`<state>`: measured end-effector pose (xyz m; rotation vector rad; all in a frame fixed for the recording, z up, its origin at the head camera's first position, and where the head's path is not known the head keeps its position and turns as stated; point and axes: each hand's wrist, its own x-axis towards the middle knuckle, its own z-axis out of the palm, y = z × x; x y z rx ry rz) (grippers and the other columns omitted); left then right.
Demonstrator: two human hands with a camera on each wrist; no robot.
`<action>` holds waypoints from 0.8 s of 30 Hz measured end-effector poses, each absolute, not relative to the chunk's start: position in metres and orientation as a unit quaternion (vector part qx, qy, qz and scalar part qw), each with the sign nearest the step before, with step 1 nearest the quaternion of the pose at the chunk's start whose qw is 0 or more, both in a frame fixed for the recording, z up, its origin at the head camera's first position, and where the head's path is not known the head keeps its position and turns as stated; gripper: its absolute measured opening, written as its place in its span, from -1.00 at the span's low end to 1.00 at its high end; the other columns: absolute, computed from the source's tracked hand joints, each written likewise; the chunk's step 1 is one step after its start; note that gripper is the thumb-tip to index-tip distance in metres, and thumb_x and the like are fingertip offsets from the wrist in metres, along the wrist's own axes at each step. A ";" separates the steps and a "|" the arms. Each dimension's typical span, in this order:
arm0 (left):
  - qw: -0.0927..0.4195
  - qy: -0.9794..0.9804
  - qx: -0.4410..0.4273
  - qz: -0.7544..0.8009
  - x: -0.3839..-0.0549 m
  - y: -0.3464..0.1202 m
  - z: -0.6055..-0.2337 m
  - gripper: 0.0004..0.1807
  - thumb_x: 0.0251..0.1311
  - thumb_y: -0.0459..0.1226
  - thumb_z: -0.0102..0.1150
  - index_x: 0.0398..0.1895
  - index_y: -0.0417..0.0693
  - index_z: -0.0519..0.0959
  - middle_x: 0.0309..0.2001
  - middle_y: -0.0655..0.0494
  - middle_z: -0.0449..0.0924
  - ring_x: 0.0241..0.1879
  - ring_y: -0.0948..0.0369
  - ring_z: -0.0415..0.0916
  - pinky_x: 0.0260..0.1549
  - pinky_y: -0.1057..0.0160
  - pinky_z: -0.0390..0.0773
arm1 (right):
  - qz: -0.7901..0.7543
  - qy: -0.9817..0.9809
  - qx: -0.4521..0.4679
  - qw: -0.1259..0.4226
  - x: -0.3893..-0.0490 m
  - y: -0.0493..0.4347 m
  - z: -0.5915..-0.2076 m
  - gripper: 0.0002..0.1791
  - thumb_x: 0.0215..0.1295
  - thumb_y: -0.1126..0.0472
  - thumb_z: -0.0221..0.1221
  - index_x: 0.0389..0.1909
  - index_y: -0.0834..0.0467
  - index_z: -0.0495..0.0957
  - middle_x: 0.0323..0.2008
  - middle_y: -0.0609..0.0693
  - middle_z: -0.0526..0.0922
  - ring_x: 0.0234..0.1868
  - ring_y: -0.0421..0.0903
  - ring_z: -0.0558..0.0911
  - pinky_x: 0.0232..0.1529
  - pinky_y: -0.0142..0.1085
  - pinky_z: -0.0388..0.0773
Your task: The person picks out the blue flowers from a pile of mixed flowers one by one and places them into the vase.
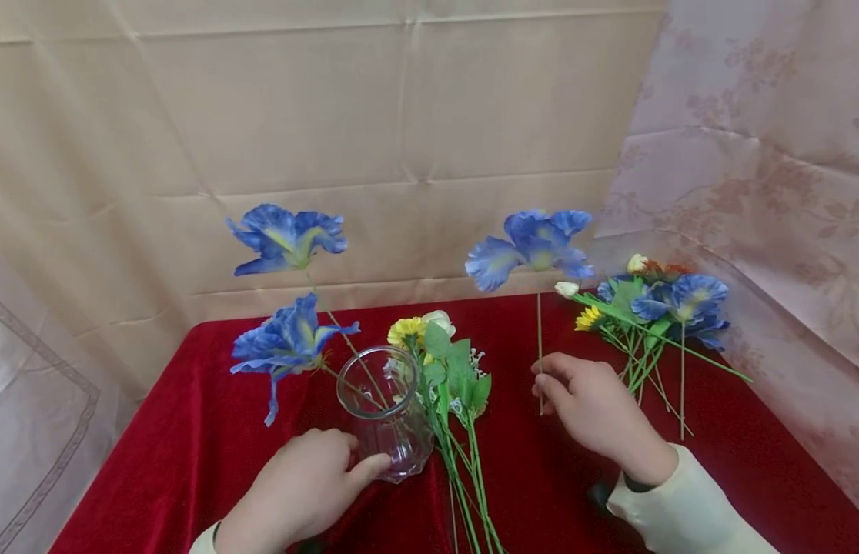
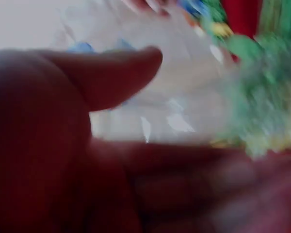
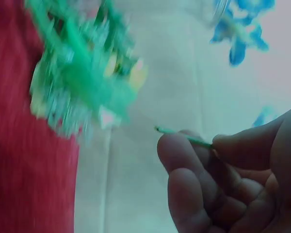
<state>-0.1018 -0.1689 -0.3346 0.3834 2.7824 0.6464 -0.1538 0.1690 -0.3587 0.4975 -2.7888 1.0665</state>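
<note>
A clear glass vase (image 1: 402, 450) stands on the red cloth, with two blue irises (image 1: 291, 238) leaning out to the left, their stems inside it. My left hand (image 1: 308, 481) holds the lower left side of the vase, its thumb lying across the front. In the left wrist view, thumb and fingers lie either side of the blurred glass (image 2: 177, 119). My right hand (image 1: 596, 404) pinches another blue iris (image 1: 536, 242) low on its stem, upright, to the right of the vase. The cut end of that green stem (image 3: 184, 137) pokes past the fingertips in the right wrist view.
Right beside the vase lies a bunch of green-stemmed yellow and white flowers (image 1: 446, 369). A second pile of mixed flowers (image 1: 651, 323), with blue irises, lies at the back right. Red cloth (image 1: 215, 385) covers the table; a beige curtain (image 1: 298, 131) hangs behind.
</note>
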 end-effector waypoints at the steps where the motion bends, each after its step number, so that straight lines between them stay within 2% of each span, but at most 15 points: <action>1: 0.138 0.949 0.159 0.237 -0.100 -0.168 -0.330 -0.61 0.29 0.16 0.18 -0.33 0.07 0.73 -0.69 0.32 0.44 -0.59 0.29 0.41 -0.53 0.18 0.46 | 0.360 -0.915 0.175 0.052 -0.150 0.164 -0.357 -0.87 0.46 0.31 0.12 -0.12 0.12 0.63 -0.46 -0.23 0.61 -0.49 -0.27 0.57 -0.42 -0.26 0.52; 3: 0.126 0.923 0.216 0.292 -0.097 -0.163 -0.325 -0.68 0.33 0.08 0.19 -0.22 0.11 0.77 -0.59 0.40 0.56 -0.50 0.35 0.48 -0.48 0.23 0.50 | 0.374 -0.904 0.205 0.038 -0.144 0.153 -0.356 -0.87 0.48 0.30 0.11 -0.11 0.09 0.62 -0.43 -0.27 0.61 -0.47 -0.30 0.57 -0.42 -0.29 0.52; 5: 0.082 0.892 0.252 0.367 -0.095 -0.156 -0.323 -0.75 0.36 -0.05 0.21 -0.09 0.08 0.76 -0.42 0.40 0.68 -0.39 0.39 0.58 -0.41 0.29 0.56 | 0.393 -0.888 0.239 0.026 -0.137 0.142 -0.355 -0.87 0.48 0.30 0.12 -0.13 0.05 0.62 -0.42 -0.30 0.61 -0.45 -0.31 0.58 -0.42 -0.30 0.53; 8: -0.017 0.852 0.261 0.454 -0.092 -0.143 -0.326 -0.79 0.35 -0.20 0.26 -0.02 0.05 0.74 -0.16 0.36 0.71 -0.18 0.38 0.64 -0.28 0.32 0.62 | 0.420 -0.855 0.304 0.013 -0.127 0.124 -0.355 -0.85 0.48 0.30 0.12 -0.12 0.03 0.62 -0.37 -0.32 0.62 -0.40 -0.31 0.60 -0.37 -0.32 0.57; 9: -0.053 0.844 0.253 0.470 -0.092 -0.139 -0.327 -0.80 0.33 -0.22 0.27 -0.03 0.06 0.75 -0.15 0.35 0.72 -0.17 0.37 0.64 -0.28 0.32 0.62 | 0.427 -0.843 0.326 0.010 -0.125 0.119 -0.355 -0.85 0.47 0.30 0.12 -0.12 0.01 0.62 -0.36 -0.31 0.63 -0.38 -0.32 0.60 -0.35 -0.33 0.57; 12: -0.137 0.826 0.210 0.505 -0.091 -0.130 -0.331 -0.87 0.25 -0.27 0.36 -0.19 0.12 0.79 -0.31 0.41 0.72 -0.36 0.39 0.62 -0.42 0.35 0.60 | 0.436 -0.808 0.397 0.002 -0.118 0.103 -0.356 -0.81 0.47 0.33 0.11 -0.07 0.02 0.61 -0.31 -0.29 0.65 -0.35 -0.32 0.60 -0.32 -0.39 0.57; 17: -0.226 0.822 0.135 0.506 -0.089 -0.126 -0.332 -0.90 0.04 -0.20 0.52 -0.39 0.23 0.76 -0.48 0.51 0.66 -0.51 0.39 0.54 -0.59 0.33 0.50 | 0.405 -0.785 0.469 0.002 -0.115 0.086 -0.356 -0.80 0.49 0.33 0.08 0.00 0.07 0.58 -0.30 -0.25 0.64 -0.34 -0.36 0.56 -0.28 -0.50 0.51; 20: -0.285 0.782 0.139 0.537 -0.092 -0.128 -0.332 -0.86 0.02 -0.33 0.53 -0.37 0.08 0.77 -0.45 0.37 0.69 -0.45 0.37 0.59 -0.51 0.38 0.54 | 0.386 -0.798 0.463 0.020 -0.117 0.080 -0.355 -0.78 0.50 0.31 0.07 0.04 0.10 0.59 -0.28 -0.22 0.61 -0.30 -0.36 0.54 -0.22 -0.46 0.52; 23: -0.367 0.698 0.203 0.580 -0.100 -0.135 -0.330 -0.87 0.04 -0.55 0.41 -0.34 -0.25 0.73 -0.48 0.08 0.70 -0.47 0.30 0.63 -0.44 0.39 0.59 | 0.369 -0.831 0.414 0.043 -0.122 0.077 -0.356 -0.75 0.48 0.24 0.11 0.10 0.13 0.58 -0.22 -0.20 0.58 -0.30 -0.31 0.50 -0.23 -0.40 0.52; 24: -0.380 0.661 0.218 0.609 -0.102 -0.137 -0.328 -0.86 0.05 -0.62 0.35 -0.32 -0.37 0.71 -0.47 -0.02 0.70 -0.46 0.26 0.65 -0.41 0.38 0.61 | 0.364 -0.843 0.394 0.046 -0.124 0.076 -0.357 -0.72 0.47 0.22 0.14 0.13 0.14 0.57 -0.18 -0.18 0.58 -0.27 -0.30 0.51 -0.21 -0.38 0.54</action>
